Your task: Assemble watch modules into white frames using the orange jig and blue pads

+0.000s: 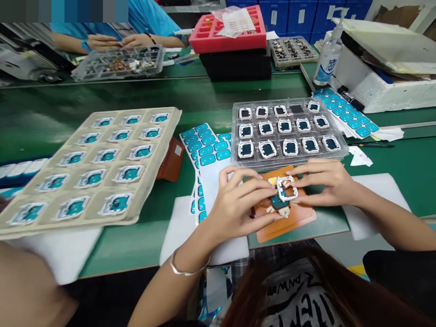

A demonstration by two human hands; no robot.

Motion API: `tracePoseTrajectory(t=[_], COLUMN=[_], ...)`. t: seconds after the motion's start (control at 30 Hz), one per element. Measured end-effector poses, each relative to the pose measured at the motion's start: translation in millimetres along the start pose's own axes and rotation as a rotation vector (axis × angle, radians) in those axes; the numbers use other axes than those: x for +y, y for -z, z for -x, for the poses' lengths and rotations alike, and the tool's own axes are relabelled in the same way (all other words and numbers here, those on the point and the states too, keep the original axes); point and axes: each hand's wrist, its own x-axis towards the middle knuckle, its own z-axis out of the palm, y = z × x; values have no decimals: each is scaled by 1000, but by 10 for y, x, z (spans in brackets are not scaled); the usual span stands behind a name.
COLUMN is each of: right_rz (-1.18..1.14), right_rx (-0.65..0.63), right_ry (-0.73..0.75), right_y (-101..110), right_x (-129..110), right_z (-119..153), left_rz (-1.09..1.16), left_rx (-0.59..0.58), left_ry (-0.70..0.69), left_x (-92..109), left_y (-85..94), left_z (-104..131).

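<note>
My left hand [241,200] is bent around the left side of a small teal plate [279,202], its fingertips at the plate's edge and its thumb below. My right hand [322,181] pinches a white rounded-square frame [288,198] from the right; the frame overlaps the plate's upper right part. Both pieces are over an orange pad [272,234] at the table's front edge. Small pale scraps [284,212] lie by the plate. Just beyond my hands, a clear plastic tray [235,156] carries rows of white frames with dark centres.
On the left a beige tray [134,218] holds teal-centred frames. Teal sticker sheets [213,154] lie between the trays. A pump bottle [329,59] and a white foam box [402,93] stand at back right. Across the table, a person in blue [153,22] handles small parts.
</note>
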Motion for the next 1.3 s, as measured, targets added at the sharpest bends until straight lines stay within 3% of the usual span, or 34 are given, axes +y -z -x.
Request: tracePoseTrajectory(t=[0.1, 0.23, 0.33, 0.77, 0.93, 1.1, 1.2, 1.3], right_rz=[-30, -48, -55, -28, -63, -177, -309, -628], right_rx=[-5, -5, -16, -86, -35, 20, 75, 108], right_ry=[58, 76, 63, 47, 72, -60, -148, -420], right_y=[-60, -123, -146, -136, -163, -196, -211, -217], right_x=[-6, -8, 3, 14, 10, -50, -59, -30], right_z=[-28, -46, -44, -53, -62, -86, -87, -80], left_rz=[15, -31, -80, -82, 32, 82, 116, 200], left_rx=[32, -36, -94, -102, -2, -22, -16, 33], left_ry=[141, 202, 212, 196, 173, 73, 101, 173], left_x=[28, 52, 60, 38, 45, -85, -211, -282], left_y=[11, 10, -4, -51, -98, -100, -88, -93], left_z=[13, 19, 23, 53, 31, 14, 11, 0])
